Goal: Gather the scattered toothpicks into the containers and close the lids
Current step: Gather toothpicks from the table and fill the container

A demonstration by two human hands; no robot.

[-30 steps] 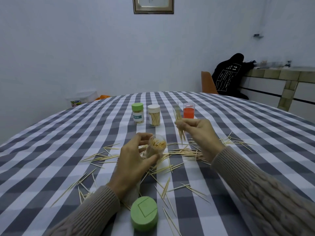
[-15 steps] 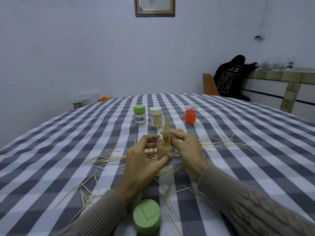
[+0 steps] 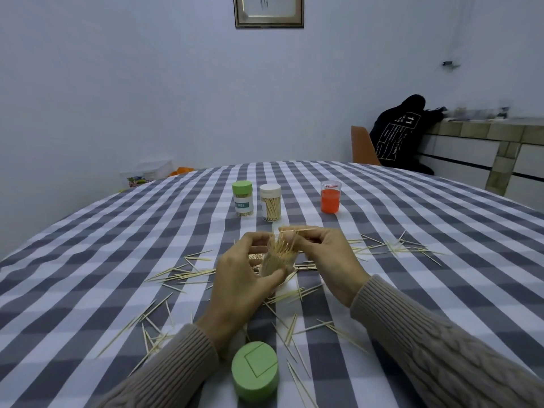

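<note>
Two hands (image 3: 244,278) (image 3: 326,260): left fingers grip one jar (image 3: 276,259), right pinch toothpicks (image 3: 295,230).

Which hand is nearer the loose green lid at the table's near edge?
Left. The left hand grips the open container directly beyond the green lid, its wrist just above it; the right hand is farther off, up and to the right.

One head-worn camera looks forward and down, close over the table (image 3: 88,260).
</note>
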